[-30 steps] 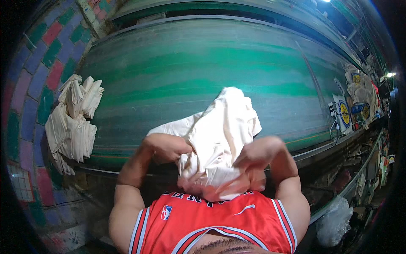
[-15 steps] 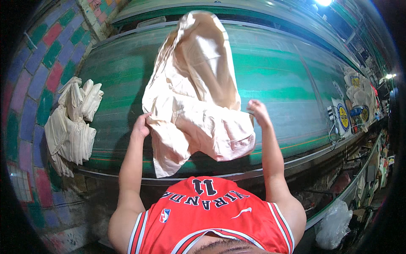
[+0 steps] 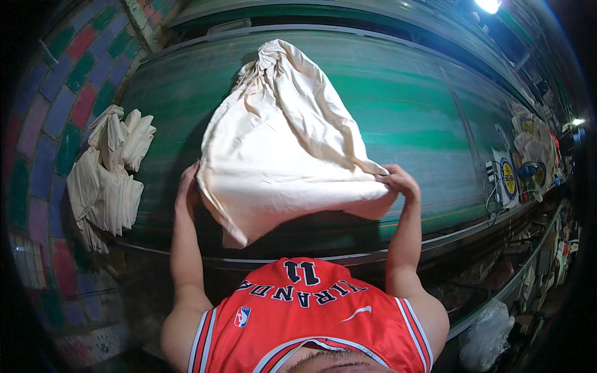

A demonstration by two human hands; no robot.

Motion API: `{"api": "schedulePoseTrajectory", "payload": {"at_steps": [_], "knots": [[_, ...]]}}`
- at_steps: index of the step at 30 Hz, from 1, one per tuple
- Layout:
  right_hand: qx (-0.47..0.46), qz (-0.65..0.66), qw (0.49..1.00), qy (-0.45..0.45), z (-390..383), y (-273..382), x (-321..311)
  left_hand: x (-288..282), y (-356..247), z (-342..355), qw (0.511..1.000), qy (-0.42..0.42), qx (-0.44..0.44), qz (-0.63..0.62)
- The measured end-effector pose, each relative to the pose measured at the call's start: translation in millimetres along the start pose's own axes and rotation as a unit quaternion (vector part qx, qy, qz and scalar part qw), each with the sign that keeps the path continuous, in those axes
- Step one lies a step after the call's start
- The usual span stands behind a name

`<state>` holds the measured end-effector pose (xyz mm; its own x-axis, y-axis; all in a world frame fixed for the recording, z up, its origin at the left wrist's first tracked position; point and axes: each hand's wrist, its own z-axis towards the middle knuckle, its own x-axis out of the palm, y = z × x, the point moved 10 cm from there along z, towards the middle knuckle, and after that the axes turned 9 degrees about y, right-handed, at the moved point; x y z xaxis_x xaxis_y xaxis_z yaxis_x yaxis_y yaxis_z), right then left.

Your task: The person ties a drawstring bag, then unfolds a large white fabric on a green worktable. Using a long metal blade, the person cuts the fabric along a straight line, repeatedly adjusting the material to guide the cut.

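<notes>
A large cream cloth bag [image 3: 280, 149], wrinkled and gathered at its far tip, is spread over the long green worktable [image 3: 423, 112], its near edge raised between my hands. My left hand [image 3: 188, 184] grips the bag's left edge, its fingertips mostly hidden behind the fabric. My right hand [image 3: 398, 180] is closed on the right edge, pinching the cloth between thumb and fingers.
Folded cream cloths [image 3: 106, 193] are piled at the table's left end, beside a painted brick wall [image 3: 50, 149]. At the right end lie printed cloths [image 3: 532, 143], a white power strip with cables [image 3: 491, 180] and small items. A crumpled clear plastic bag [image 3: 485, 336] sits low at the right.
The bag has moved from a bunch at my chest out onto the table and flattened. Both arms have reached forward; my right hand has taken hold of its right edge.
</notes>
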<state>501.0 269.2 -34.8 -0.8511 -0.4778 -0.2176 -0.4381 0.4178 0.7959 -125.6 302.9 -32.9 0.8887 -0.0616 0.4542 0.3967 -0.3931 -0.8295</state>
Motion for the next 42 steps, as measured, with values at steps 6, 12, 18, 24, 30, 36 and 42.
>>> {"api": "schedulePoseTrajectory", "payload": {"at_steps": [6, 12, 18, 24, 30, 36, 42], "knots": [[0.122, -0.345, 0.916, -0.163, -12, 10, -38, -52, 33, -12, 0.957, -0.134, -0.113, 0.232], [-0.221, -0.301, 0.872, -0.318, 32, 86, 53, -1, 55, 26, 0.915, -0.187, -0.036, 0.355], [-0.18, -0.017, 0.979, -0.091, 100, 98, 197, 127, 86, 36, 0.95, -0.039, 0.072, 0.302], [-0.264, 0.389, 0.883, 0.008, 95, 132, 214, 259, 95, -26, 0.914, 0.252, 0.01, 0.319], [-0.226, 0.116, 0.963, 0.091, 49, 121, 201, 205, 68, 8, 0.912, 0.136, -0.124, 0.366], [-0.163, 0.011, 0.96, 0.227, -3, 86, 236, 172, 109, 62, 0.988, 0.038, -0.088, 0.117], [-0.215, -0.35, 0.886, 0.216, -12, 105, 220, 193, 132, 65, 0.995, 0.055, -0.028, 0.078]]}}
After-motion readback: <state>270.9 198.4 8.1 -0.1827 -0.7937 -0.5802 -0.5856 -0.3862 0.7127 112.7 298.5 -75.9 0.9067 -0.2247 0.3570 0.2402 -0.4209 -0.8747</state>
